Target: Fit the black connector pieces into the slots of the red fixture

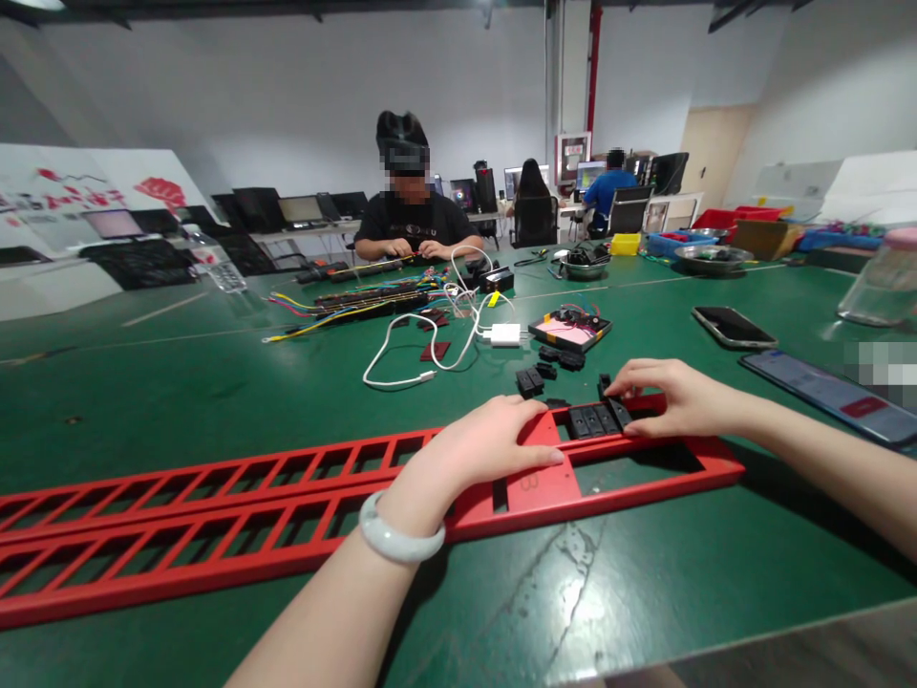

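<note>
A long red slotted frame (458, 516) lies across the green table (287, 382). Several black blocks (591, 420) sit side by side in the upper opening at its right end. My right hand (659, 397) pinches a black block (617, 413) at the right of that row, which looks tilted. My left hand (494, 440) rests on the frame's solid red part, fingers apart and holding nothing, a pale bangle on the wrist. Loose black pieces (530, 382) lie just beyond the frame.
Beyond the frame are a white cable with charger (505, 334), a tray of parts (571, 328) and bundled wires (373, 301). Two phones (732, 327) and a jar (881, 282) stand right. A bottle (219, 268) is left. Across the table sits a person (415, 225).
</note>
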{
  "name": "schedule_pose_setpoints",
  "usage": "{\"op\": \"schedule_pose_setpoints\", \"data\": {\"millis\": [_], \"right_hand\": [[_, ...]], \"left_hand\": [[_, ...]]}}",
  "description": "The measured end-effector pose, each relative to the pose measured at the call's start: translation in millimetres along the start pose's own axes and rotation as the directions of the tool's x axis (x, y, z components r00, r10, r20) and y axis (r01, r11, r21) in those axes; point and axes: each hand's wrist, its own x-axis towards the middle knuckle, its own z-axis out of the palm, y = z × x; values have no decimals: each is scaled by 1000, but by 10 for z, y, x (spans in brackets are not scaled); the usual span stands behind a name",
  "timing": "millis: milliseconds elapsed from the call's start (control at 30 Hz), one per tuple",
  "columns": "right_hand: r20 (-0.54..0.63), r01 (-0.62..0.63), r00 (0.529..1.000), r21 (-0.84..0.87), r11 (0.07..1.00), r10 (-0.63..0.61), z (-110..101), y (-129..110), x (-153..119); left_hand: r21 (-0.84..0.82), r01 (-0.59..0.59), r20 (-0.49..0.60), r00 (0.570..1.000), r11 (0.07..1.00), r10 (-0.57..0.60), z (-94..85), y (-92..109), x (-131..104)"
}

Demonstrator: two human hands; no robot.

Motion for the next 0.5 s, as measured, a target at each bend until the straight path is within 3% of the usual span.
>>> {"op": "schedule_pose_setpoints", "data": {"millis": [233, 500], "right_hand": [[18, -27, 999, 48, 999, 26, -12, 21, -13], [46, 3, 999, -15, 1000, -2, -14, 30, -16]], "left_hand": [[-8, 11, 7, 1000, 1000, -11, -1, 6, 5], [0, 0, 4, 1000, 1000, 0, -5, 9, 6]]}}
